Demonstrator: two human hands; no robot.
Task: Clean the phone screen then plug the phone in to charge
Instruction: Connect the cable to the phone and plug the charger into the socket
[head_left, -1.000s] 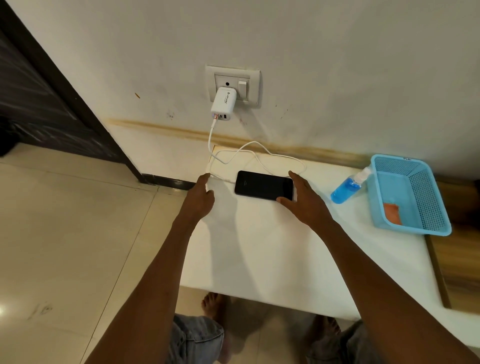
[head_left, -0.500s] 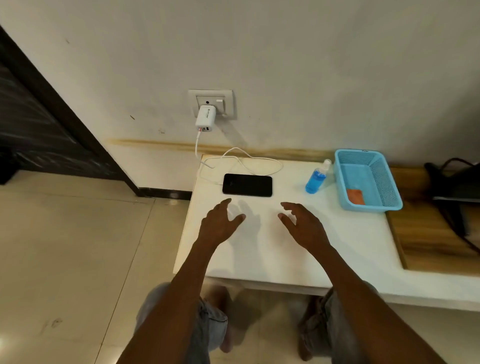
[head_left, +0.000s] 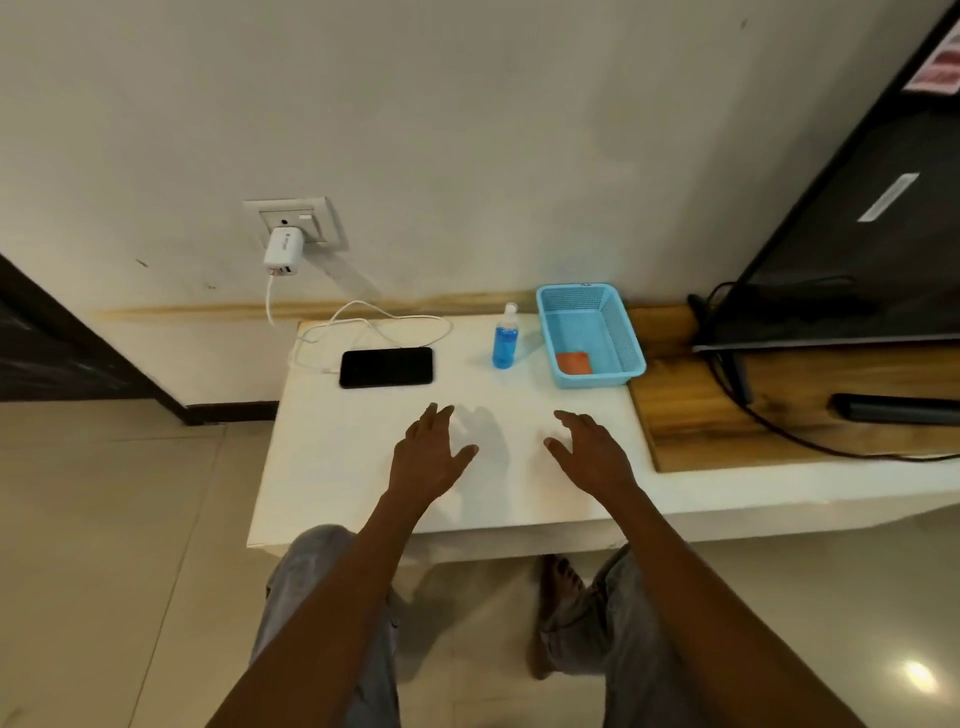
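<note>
My left hand (head_left: 428, 457) and right hand (head_left: 589, 454) hover empty, fingers loosely spread, over the white slab surface (head_left: 363, 499). The black glass-fronted phone (head_left: 386, 367) lies face-up near the far-left corner, beside the white charging cable (head_left: 374, 322), I judge for easy plugging; whether it's connected, I cannot tell.

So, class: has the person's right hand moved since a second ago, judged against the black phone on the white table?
Yes. The right hand has drawn back from the black phone toward the white table's near edge, and now hovers open.
</note>
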